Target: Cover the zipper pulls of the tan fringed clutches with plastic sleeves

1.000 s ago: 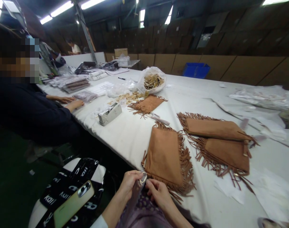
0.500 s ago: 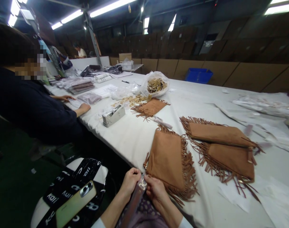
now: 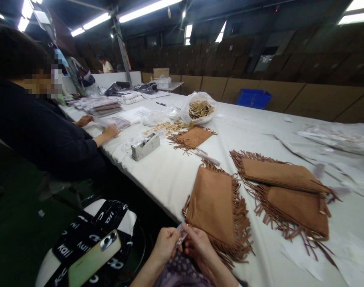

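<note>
My left hand (image 3: 165,245) and my right hand (image 3: 197,244) meet at the near edge of the white table (image 3: 176,175), both pinched on a small metal clasp wrapped in clear film (image 3: 180,236). Just beyond them lies a tan suede fringed bag (image 3: 213,205), with its corner ring close to my fingers. Two more fringed bags (image 3: 286,187) overlap on the right.
A person in dark clothes sits at the left with hands on the table. A tape dispenser (image 3: 145,146), another fringed bag (image 3: 191,138), a plastic sack of gold parts (image 3: 200,108) and loose wrappers (image 3: 334,135) lie farther off. A phone (image 3: 93,259) rests on a black-and-white bag at my left.
My hands have drawn slightly back toward me and the clasp is now held higher between both sets of fingertips. The view has shifted a little right and down.
</note>
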{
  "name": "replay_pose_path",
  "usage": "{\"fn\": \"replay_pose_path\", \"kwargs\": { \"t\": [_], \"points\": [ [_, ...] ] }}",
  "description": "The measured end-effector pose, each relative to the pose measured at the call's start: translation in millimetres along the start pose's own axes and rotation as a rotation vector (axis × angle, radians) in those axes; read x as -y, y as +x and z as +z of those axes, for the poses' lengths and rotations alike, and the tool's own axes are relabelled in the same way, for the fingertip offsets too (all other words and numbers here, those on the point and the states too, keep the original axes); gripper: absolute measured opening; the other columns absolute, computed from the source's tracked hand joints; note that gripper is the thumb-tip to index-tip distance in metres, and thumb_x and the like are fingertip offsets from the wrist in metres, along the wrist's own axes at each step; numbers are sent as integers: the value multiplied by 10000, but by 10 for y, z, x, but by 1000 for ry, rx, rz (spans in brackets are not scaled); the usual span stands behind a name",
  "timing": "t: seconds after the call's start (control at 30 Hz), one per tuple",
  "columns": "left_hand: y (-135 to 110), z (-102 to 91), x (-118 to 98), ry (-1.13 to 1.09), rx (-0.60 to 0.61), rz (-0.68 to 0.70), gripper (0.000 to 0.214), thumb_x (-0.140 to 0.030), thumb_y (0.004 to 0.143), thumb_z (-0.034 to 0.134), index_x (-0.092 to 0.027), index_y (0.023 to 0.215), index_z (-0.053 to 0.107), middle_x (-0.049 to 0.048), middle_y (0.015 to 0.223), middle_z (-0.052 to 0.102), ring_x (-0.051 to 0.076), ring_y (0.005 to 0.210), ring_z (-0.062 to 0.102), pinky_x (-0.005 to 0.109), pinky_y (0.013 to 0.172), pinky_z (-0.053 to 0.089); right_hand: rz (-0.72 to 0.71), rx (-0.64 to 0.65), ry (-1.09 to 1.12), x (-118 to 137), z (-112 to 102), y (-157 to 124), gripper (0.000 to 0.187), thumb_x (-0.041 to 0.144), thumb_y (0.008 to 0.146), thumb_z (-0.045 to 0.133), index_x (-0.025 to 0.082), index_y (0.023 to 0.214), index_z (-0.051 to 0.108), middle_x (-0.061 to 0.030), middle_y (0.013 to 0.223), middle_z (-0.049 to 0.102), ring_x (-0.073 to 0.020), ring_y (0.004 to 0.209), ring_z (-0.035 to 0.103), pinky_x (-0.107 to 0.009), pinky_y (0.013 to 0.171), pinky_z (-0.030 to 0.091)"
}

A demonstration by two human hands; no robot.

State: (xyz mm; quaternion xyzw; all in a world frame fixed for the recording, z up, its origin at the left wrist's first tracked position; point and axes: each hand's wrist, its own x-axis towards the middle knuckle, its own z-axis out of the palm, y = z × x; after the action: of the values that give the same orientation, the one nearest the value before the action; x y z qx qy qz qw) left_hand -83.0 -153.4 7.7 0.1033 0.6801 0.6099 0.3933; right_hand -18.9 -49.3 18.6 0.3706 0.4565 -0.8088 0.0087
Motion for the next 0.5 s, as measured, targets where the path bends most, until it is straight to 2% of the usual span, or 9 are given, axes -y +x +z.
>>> {"fn": "replay_pose_path", "kwargs": {
  "t": [0.1,0.2,0.3,0.4,0.5],
  "points": [
    [-13,10,-37,37,18,18,629,-756,681,522,-148,528,574,4,386,527,61,282,330,227,343,177,4,-67,-38,-8,-14,36,435,543,604,745,165,562,533,59,364,459,-55,295,376,-178,335,245],
    [-65,32,-75,-53,-9,-27,624,-756,666,534,-144,560,591,9,420,550,55,290,322,226,350,166,-18,-73,-37,-31,-4,72,446,542,611,727,168,504,508,51,340,449,-62,287,389,-180,325,225],
    [-120,45,-107,-180,-23,-86,535,-672,659,612,-141,602,611,10,486,590,41,306,313,217,361,146,-15,-50,-16,3,9,50,446,526,592,738,165,478,503,43,345,458,-65,305,421,-173,333,256],
    [-146,44,-144,-217,-77,-142,425,-563,625,674,-146,572,605,6,469,590,37,299,284,222,370,113,30,9,-3,85,-4,-16,391,488,609,739,145,534,567,31,396,509,-64,350,456,-167,369,332],
    [-149,43,-166,-152,-127,-94,360,-485,642,664,-140,547,628,7,435,575,50,322,302,228,386,144,56,37,-35,133,-31,-58,334,447,645,715,136,591,605,14,461,565,-65,386,471,-171,398,385]
  ]
}}
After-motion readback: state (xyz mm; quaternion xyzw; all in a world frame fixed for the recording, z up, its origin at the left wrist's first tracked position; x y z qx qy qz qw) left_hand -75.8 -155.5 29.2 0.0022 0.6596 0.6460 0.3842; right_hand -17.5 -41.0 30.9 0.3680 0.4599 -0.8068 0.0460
